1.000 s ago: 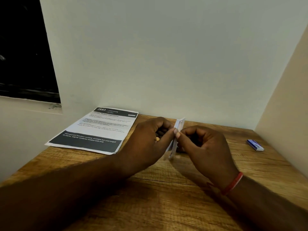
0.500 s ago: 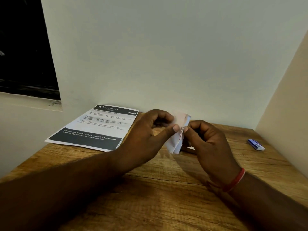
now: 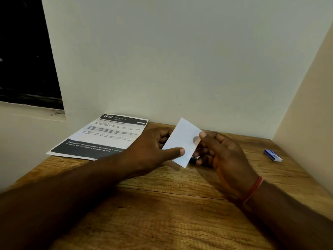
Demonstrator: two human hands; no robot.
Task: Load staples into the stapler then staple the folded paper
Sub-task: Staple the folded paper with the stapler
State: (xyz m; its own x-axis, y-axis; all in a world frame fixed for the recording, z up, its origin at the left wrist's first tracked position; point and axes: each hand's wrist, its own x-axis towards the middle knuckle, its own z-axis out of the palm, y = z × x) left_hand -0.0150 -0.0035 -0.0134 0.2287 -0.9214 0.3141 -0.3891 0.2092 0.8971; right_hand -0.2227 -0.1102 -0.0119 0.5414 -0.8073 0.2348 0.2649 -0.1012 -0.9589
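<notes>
Centre of the frame, just above the wood-grain brown table [image 3: 162, 219], I saw the small white folded paper rectangle [image 3: 181, 139] held up off the surface by both hands, its flat face turned toward the camera and tilted with its top corner leaning right. The left hand [image 3: 153, 147] gripped it from the left: the thumb lay flat across the paper's lower left face and the fingers curled round behind it. The right hand [image 3: 222, 156] pinched the right edge, thumb tip on the front and the other fingers bent behind and below. A red thread band [image 3: 253, 189] circled the right wrist.

Just under the paper's lower corner, by the right fingertips, sat a small dark shape [image 3: 193, 160]; I could not tell what it was.

Left of centre, a printed white sheet with dark grey bands [image 3: 108, 136] lay flat on the table, touching the pale wall. Far right, a small blue and white box [image 3: 273, 155] rested on the table, well apart from the hands. Upper left showed a dark window opening [image 3: 23, 51].
</notes>
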